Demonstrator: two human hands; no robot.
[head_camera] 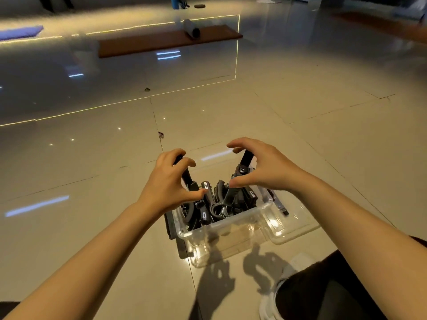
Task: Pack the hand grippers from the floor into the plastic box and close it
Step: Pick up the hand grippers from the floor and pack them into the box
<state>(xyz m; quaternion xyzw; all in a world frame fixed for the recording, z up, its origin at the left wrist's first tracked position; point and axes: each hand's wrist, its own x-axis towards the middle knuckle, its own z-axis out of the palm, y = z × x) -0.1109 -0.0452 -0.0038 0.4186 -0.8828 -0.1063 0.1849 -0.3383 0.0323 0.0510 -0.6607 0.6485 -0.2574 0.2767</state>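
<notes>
Head view, the only one: a clear plastic box [227, 229] sits on the tiled floor [254, 107] just ahead of the person's knee [342, 287] and white shoe [277, 294]. It is heaped with black hand grippers [219, 202], several handles sticking up past the rim. Left hand [169, 181] hovers over the left side of the heap, fingers curled round an upright black handle [186, 175], thumb touching the pile. Right hand [258, 167] is arched over the right side, fingers bent claw-like above another raised handle [245, 158]; whether it grips or only presses I cannot tell, as the palm hides the contact. A clear lid [293, 225] lies on the floor touching the box's right side; a dark flat piece [172, 227] shows under the left edge. Progress, as judged: no grippers visible loose on the floor, so packing looks nearly done. Left to do: settle the protruding handles below the rim, then fit the lid. Small white labels [204, 186] show on some grippers; the print is too small to read. No brand legible. Far back: a brown mat [161, 41] with a rolled item [191, 28].
</notes>
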